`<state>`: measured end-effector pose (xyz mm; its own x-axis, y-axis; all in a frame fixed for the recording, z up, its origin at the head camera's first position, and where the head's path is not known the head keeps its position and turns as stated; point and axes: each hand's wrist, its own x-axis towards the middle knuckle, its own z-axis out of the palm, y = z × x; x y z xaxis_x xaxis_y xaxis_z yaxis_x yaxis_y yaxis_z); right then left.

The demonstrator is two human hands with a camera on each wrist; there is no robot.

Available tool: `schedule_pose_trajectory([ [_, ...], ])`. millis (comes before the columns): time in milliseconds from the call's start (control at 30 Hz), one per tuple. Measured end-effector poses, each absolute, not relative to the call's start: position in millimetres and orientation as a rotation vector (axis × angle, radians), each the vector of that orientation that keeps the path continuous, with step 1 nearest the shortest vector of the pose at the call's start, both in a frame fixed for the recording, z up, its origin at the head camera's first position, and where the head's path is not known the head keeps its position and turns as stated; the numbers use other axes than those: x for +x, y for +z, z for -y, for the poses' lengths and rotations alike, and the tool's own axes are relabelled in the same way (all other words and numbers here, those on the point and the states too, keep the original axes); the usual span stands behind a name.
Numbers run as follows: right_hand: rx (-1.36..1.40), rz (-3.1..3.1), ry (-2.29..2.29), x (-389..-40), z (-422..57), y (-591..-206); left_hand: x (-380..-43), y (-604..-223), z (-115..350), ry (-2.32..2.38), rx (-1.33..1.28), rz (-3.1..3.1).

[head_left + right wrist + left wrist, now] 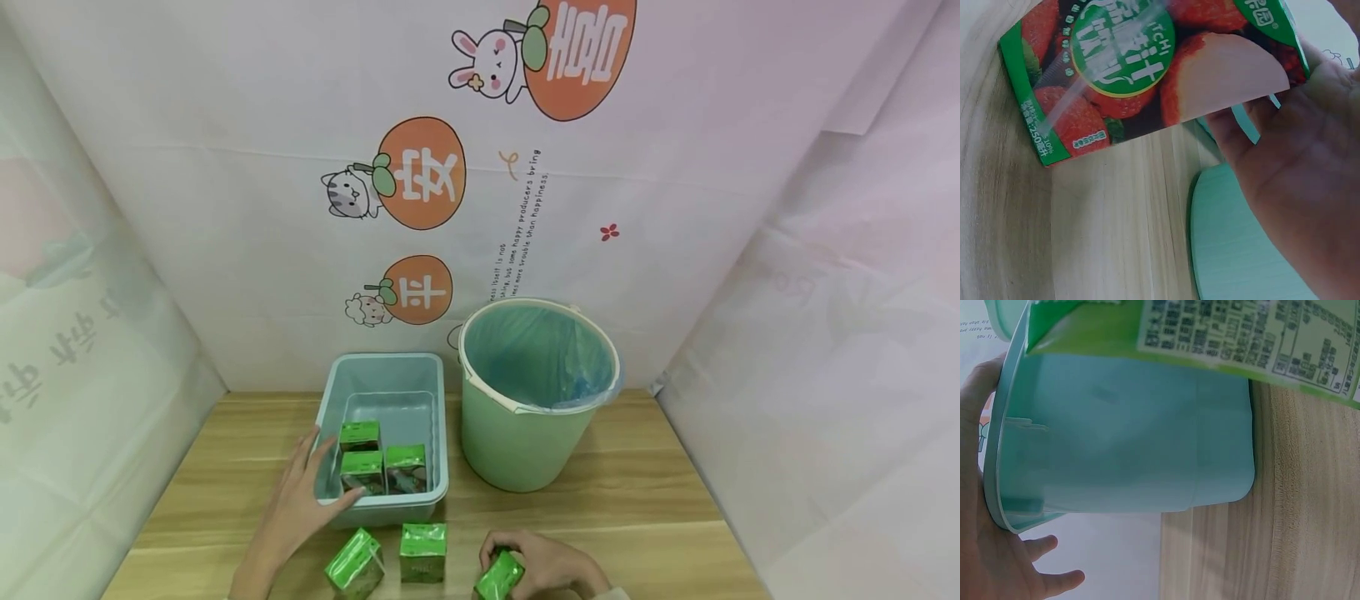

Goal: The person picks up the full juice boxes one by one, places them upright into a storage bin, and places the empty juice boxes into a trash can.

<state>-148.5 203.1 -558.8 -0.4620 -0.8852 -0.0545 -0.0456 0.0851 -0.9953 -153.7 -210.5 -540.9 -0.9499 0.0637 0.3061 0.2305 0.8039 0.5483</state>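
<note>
Right hand [546, 563] has a green-topped juice carton [499, 577] gripped, in front of the tub [393, 410] and off to its right. Can't tell if it's clear of the table [217, 487]. I'd squeeze gently near the edges, where these boxes should be stiffer, and mind the straw [1060, 107] stuck on its face, easy to snag.

Just in front of the tub there's a squared-up carton [423, 552] and a twisted carton [355, 565]. I'd straighten that one before lifting it.

Left hand [300, 507] is spread at the tub's front left corner, fingers pretty straight against the rim. Good for steadying imo, but I'd shift the thumb, it pokes over by the boxes.

Inside the tub, near end: rear carton [360, 436], front left carton [362, 473], front right carton [406, 471]. The gap behind that last one looks like the tidiest slot.

Lined bucket [512, 442] is right of the tub, so I'd swing in around its front.
</note>
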Motion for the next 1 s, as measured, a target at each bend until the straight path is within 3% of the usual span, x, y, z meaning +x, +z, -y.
schedule_pose_trajectory([
  [367, -0.941, -1.854, -1.49, -148, -203, -547, -154, -540, 210, -0.876, -0.232, 2.709],
  [1000, -1.019, -2.46, -1.503, -160, -171, -460, -154, -544, 211, -0.865, -0.262, 2.666],
])
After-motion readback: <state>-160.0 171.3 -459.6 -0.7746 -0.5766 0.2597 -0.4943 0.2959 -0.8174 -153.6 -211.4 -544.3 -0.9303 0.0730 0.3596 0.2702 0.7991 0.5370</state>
